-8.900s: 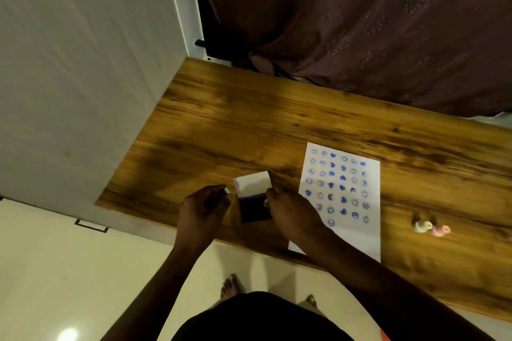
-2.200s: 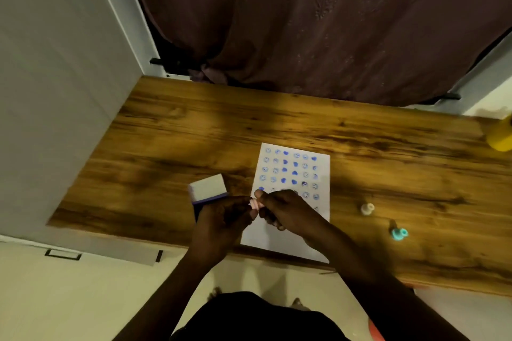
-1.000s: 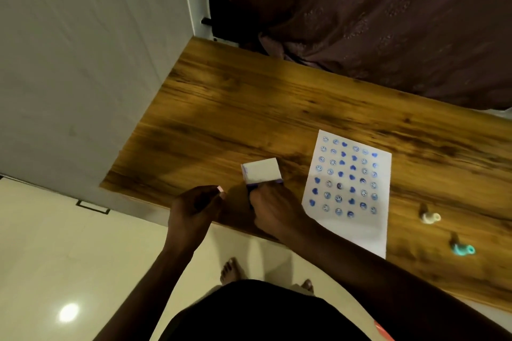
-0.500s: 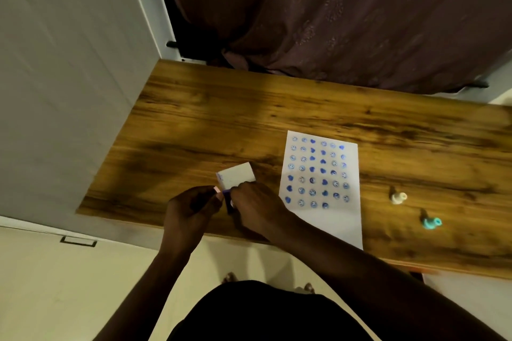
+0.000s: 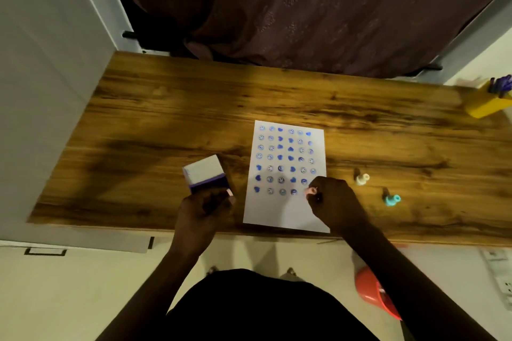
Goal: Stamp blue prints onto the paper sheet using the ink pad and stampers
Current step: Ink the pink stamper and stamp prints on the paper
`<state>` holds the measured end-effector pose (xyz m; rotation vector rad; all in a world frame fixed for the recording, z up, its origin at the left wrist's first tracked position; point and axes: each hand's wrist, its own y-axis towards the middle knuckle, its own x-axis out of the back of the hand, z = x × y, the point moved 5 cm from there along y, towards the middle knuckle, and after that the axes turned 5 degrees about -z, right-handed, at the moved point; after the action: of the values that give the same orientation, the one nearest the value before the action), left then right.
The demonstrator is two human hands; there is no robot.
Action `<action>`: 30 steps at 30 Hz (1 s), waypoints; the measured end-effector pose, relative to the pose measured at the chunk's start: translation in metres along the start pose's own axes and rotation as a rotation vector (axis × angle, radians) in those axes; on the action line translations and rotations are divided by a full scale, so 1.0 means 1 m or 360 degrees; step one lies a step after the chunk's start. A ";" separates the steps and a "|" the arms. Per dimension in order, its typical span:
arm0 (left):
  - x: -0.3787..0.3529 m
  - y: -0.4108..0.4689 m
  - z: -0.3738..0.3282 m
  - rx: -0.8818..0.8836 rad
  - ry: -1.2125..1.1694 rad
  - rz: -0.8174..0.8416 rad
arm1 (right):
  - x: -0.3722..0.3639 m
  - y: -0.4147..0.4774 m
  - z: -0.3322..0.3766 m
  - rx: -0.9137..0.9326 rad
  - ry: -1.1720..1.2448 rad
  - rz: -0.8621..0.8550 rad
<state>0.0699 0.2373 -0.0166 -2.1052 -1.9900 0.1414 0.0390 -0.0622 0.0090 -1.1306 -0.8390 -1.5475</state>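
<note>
A white paper sheet (image 5: 288, 210) with rows of blue prints lies near the table's front edge. My right hand (image 5: 332, 202) grips a small pink stamper (image 5: 311, 191), held down at the right end of the lowest print row. The ink pad (image 5: 206, 174), its white lid raised over a dark blue base, sits left of the sheet. My left hand (image 5: 203, 209) rests just in front of the ink pad with a small pink piece (image 5: 229, 192) pinched in its fingertips. A cream stamper (image 5: 362, 178) and a teal stamper (image 5: 391, 199) lie right of the sheet.
The wooden table (image 5: 166, 119) stands against a maroon curtain (image 5: 304, 8). A yellow holder with pens (image 5: 489, 99) is at the far right corner. A white wall panel (image 5: 41, 63) borders the left. A red object (image 5: 374, 293) sits on the floor at lower right.
My right hand moved from the ink pad rightward to the sheet's lowest print row with the pink stamper. My left hand stayed by the ink pad. The camera view shifted.
</note>
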 end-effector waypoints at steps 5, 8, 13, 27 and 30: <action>-0.028 -0.007 0.003 -0.0008 0.0116 0.0103 | -0.009 -0.005 -0.022 -0.0006 -0.0081 0.0059; -0.034 -0.007 0.003 -0.0011 0.0114 0.0113 | -0.012 0.000 -0.018 0.0030 -0.0044 0.0103; -0.030 -0.005 -0.003 -0.0049 0.0058 0.0085 | -0.017 0.006 -0.011 0.0125 -0.0078 0.0161; -0.002 0.013 -0.004 0.0005 -0.0038 -0.0111 | -0.029 0.014 -0.008 0.0134 -0.0171 0.0125; -0.003 0.015 -0.006 0.0015 0.0006 -0.0112 | -0.032 0.014 -0.005 0.0103 -0.0245 0.0223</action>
<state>0.0855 0.2328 -0.0142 -2.0253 -2.0541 0.1341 0.0532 -0.0602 -0.0232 -1.2463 -0.8861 -1.3223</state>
